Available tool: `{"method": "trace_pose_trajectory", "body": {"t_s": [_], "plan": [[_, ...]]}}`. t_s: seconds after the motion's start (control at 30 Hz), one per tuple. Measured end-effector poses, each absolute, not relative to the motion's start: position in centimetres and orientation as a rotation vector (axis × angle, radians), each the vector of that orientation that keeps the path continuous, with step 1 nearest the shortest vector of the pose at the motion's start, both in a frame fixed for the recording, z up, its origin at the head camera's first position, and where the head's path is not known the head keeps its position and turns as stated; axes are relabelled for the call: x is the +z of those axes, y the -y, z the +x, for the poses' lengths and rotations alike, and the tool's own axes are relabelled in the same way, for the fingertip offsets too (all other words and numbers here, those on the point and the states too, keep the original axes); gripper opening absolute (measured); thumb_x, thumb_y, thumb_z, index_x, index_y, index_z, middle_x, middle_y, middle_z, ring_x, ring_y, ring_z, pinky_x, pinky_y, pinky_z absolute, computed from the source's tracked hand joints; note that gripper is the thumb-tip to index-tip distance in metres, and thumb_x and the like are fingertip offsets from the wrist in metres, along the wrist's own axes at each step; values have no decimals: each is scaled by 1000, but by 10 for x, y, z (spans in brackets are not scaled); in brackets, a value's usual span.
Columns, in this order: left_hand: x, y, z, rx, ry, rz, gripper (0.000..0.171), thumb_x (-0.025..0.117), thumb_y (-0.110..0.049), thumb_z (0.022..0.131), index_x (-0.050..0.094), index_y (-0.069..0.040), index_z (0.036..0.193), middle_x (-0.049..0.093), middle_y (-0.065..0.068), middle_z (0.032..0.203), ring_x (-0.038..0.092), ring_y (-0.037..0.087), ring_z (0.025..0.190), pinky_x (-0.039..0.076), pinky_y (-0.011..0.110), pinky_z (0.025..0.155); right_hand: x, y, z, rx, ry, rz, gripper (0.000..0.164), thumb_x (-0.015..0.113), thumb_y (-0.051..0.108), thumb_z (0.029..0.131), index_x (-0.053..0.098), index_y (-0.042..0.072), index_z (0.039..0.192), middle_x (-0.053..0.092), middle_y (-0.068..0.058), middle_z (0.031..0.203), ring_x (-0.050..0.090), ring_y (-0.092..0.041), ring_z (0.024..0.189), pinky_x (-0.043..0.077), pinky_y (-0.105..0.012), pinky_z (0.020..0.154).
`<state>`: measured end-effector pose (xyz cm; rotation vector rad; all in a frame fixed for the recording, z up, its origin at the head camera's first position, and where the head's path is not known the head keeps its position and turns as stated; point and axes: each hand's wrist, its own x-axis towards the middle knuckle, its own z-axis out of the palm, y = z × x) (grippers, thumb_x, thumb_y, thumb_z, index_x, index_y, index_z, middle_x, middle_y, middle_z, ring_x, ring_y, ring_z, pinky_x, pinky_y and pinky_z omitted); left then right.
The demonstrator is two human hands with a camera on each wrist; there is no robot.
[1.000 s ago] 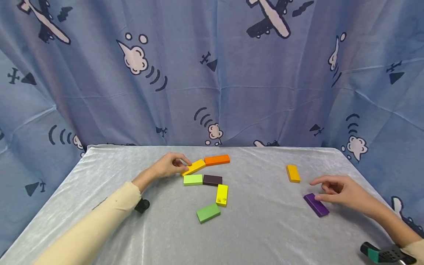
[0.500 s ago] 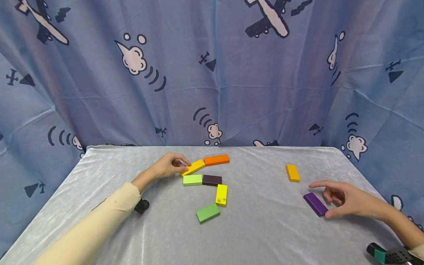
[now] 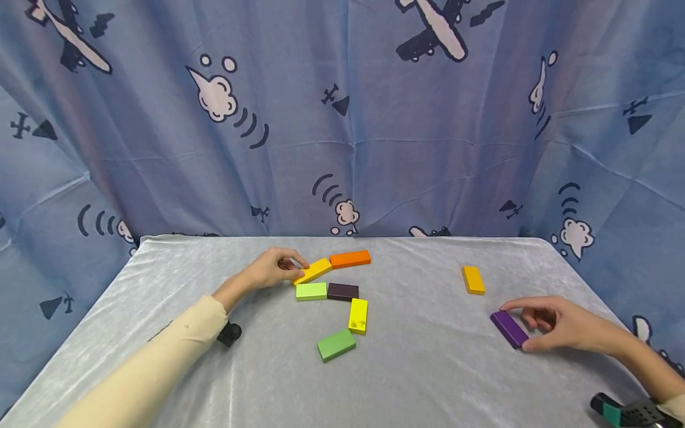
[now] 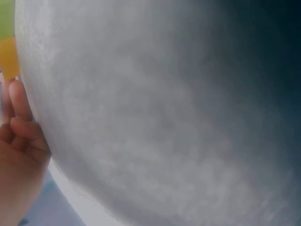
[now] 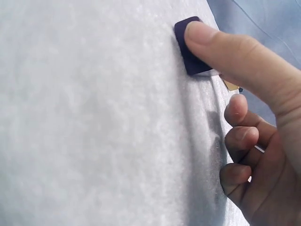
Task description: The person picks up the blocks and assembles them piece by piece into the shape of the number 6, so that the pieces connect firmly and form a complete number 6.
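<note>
At the far left-middle of the table, my left hand (image 3: 275, 267) pinches the near-left end of a yellow block (image 3: 316, 270). That block's far end meets an orange block (image 3: 350, 259). In the left wrist view, the fingertips (image 4: 19, 96) sit right at the yellow block's end. On the right, my right hand (image 3: 562, 324) spans a purple block (image 3: 509, 329) lengthwise, index fingertip at its far end and thumb at its near end. The right wrist view has the thumb pressed on the block's dark end face (image 5: 190, 52), the other fingers curled below it.
Just in front of the yellow block lie a light green block (image 3: 311, 291) and a dark brown block (image 3: 343, 291), end to end. A bright yellow block (image 3: 358, 315) and a green block (image 3: 336, 345) continue nearer. An amber block (image 3: 473, 280) lies beyond the purple one. A patterned curtain (image 3: 299, 119) hangs behind.
My right hand has drawn back along the purple block, its thumb moving from the top to the near end, and its index finger has closed onto the far end. The left hand stays put.
</note>
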<state>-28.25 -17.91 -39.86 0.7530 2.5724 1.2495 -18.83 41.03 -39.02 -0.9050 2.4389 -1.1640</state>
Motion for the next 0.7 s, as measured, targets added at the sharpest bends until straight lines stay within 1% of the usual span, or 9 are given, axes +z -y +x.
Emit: {"method": "trace_pose_trajectory", "body": {"t_s": [0.13,0.3,0.43,0.53,0.7], "plan": [[-399,179,-283,1253,-2570,766,18,73,-1,93,76,-3,110,73,7,97,63,18,79,50,31,68,-389,-407,-189,-1140,-2493,-888,50,79,-1,86,62,1,132,53,-5,78,48,-20,65,37,-29,51],[-400,179,-283,1245,-2582,770,17,73,-1,93,76,-3,111,73,8,98,63,18,79,49,30,66,-386,-397,-189,-1109,-2560,-857,49,82,3,84,64,4,130,53,-3,77,49,-17,64,37,-28,51],[-399,179,-282,1244,-2584,772,17,73,-2,94,76,-3,110,73,9,99,63,19,79,49,32,66,-385,-384,-190,-1113,-2588,-845,49,84,7,84,65,6,129,52,-4,77,49,-17,64,37,-28,52],[-398,179,-282,1246,-2588,771,16,73,-3,94,76,-3,110,73,9,98,62,19,79,49,33,66,-383,-374,-192,-1141,-2583,-874,49,84,7,84,65,6,129,52,-5,77,49,-18,64,39,-28,52],[-399,178,-283,1237,-2599,770,16,73,-2,94,76,-3,109,73,8,97,61,18,77,48,31,65,-381,-360,-196,-1175,-2599,-904,49,86,8,82,66,7,127,51,-6,75,47,-17,62,38,-29,52]]}}
